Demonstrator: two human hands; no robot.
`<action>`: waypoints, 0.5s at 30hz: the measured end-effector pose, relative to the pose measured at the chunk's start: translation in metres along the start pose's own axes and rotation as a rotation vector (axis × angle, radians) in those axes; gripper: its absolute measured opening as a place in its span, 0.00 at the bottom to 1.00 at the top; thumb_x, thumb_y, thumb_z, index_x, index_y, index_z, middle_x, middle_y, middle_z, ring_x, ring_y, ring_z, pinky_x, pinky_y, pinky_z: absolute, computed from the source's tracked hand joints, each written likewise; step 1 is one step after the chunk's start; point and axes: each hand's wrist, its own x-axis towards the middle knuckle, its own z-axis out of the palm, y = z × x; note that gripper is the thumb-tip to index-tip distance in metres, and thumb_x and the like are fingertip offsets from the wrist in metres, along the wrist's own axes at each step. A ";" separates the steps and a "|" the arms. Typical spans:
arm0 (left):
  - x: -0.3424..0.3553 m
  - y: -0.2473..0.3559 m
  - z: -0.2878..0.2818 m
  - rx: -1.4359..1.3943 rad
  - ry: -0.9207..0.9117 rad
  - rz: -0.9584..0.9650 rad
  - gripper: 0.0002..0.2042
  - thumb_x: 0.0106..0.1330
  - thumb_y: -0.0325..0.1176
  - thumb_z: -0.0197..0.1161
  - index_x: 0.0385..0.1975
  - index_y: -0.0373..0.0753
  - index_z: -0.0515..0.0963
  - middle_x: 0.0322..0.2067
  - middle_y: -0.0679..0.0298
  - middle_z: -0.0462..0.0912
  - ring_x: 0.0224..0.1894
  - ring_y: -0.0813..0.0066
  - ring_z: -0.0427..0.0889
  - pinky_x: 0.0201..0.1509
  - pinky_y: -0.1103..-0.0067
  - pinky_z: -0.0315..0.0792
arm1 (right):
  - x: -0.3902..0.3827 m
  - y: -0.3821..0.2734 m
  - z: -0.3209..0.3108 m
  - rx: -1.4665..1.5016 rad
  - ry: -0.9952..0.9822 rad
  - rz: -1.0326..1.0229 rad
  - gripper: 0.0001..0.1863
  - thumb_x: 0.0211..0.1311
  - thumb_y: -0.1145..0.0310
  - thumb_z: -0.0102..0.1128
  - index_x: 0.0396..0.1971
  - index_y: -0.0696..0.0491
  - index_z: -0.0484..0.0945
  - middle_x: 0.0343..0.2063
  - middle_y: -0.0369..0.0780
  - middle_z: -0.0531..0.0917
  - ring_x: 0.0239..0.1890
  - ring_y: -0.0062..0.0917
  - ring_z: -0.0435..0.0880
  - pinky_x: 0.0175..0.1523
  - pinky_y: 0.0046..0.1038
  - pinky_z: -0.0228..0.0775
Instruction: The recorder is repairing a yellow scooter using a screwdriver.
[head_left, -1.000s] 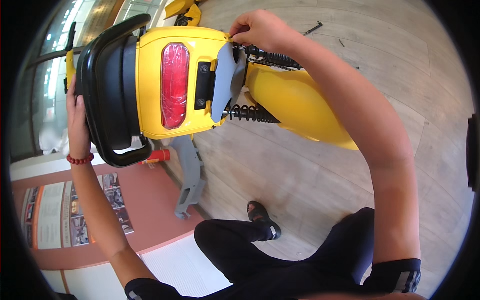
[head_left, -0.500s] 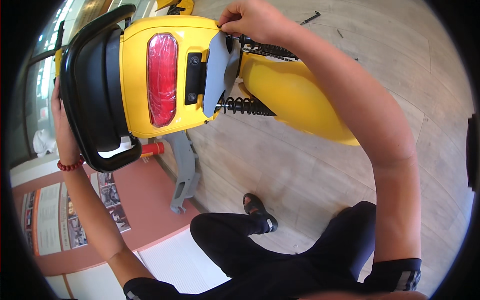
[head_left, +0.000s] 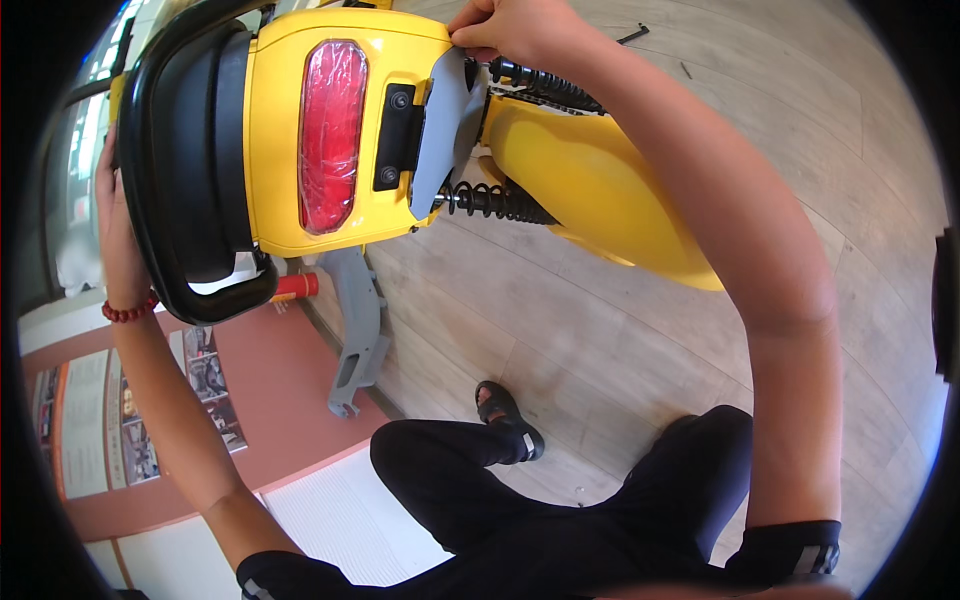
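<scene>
A scooter lies on its side in front of me, its yellow tail panel carrying a red tail light under wrinkled clear film. My right hand is closed in a pinch at the panel's far right corner; what sits between the fingertips is too small to make out. My left hand, wearing a red bead bracelet, lies along the outer side of the black grab rail, behind the black seat. Its visible fingers are stretched out, and the rail hides part of them.
Right of the tail are a grey plate, a coil-spring shock absorber and a yellow rear fender. A grey metal bracket and a red cylinder are below. A thin black tool lies on the wood-look floor.
The scooter's tail sits slightly higher in view, and the left hand has shifted up and left with it. My right hand keeps its pinch at the same corner.
</scene>
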 end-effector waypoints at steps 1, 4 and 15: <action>0.000 0.001 0.002 0.021 0.015 0.023 0.25 0.69 0.42 0.41 0.62 0.36 0.53 0.60 0.56 0.58 0.57 0.72 0.67 0.58 0.79 0.66 | 0.002 0.003 0.004 0.015 0.030 0.035 0.09 0.49 0.73 0.59 0.29 0.61 0.81 0.19 0.43 0.82 0.20 0.24 0.79 0.29 0.25 0.71; -0.001 0.007 0.004 0.038 0.039 0.021 0.25 0.69 0.43 0.40 0.62 0.36 0.53 0.60 0.57 0.58 0.58 0.72 0.66 0.58 0.79 0.66 | 0.005 0.007 0.004 0.017 0.059 0.045 0.08 0.50 0.73 0.58 0.29 0.61 0.81 0.19 0.43 0.82 0.20 0.24 0.79 0.29 0.25 0.71; 0.002 -0.006 -0.013 0.308 0.017 0.109 0.25 0.69 0.44 0.39 0.62 0.35 0.55 0.61 0.57 0.57 0.59 0.72 0.64 0.58 0.79 0.66 | 0.010 0.003 0.010 -0.215 0.091 0.077 0.17 0.53 0.62 0.55 0.20 0.62 0.79 0.18 0.49 0.79 0.21 0.34 0.80 0.31 0.33 0.71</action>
